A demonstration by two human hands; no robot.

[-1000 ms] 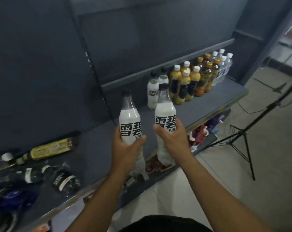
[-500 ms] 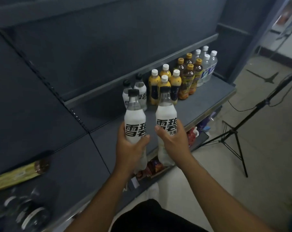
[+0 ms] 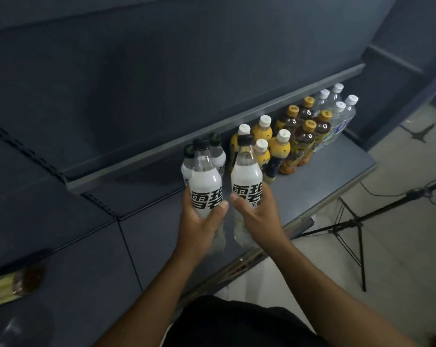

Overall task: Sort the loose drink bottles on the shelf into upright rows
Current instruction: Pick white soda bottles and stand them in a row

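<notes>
My left hand (image 3: 199, 221) grips a white-labelled clear bottle with a black cap (image 3: 205, 179), held upright. My right hand (image 3: 258, 214) grips a second, matching bottle (image 3: 246, 175) beside it. Both hang above the grey shelf (image 3: 312, 186), just in front of two standing bottles of the same kind (image 3: 218, 152). To the right stand upright rows: yellow bottles with white caps (image 3: 280, 149), dark tea bottles with yellow caps (image 3: 303, 139) and clear water bottles with white caps (image 3: 342, 116).
A loose bottle with a yellow label (image 3: 9, 286) lies on its side at the far left of the shelf. A clear bottle (image 3: 9, 331) lies blurred at the bottom left. A black tripod (image 3: 349, 226) stands on the floor right of the shelf.
Both hands have carried their bottles rightward along the shelf, closer to the standing rows. The loose bottles on the left have slid toward the frame's edge.
</notes>
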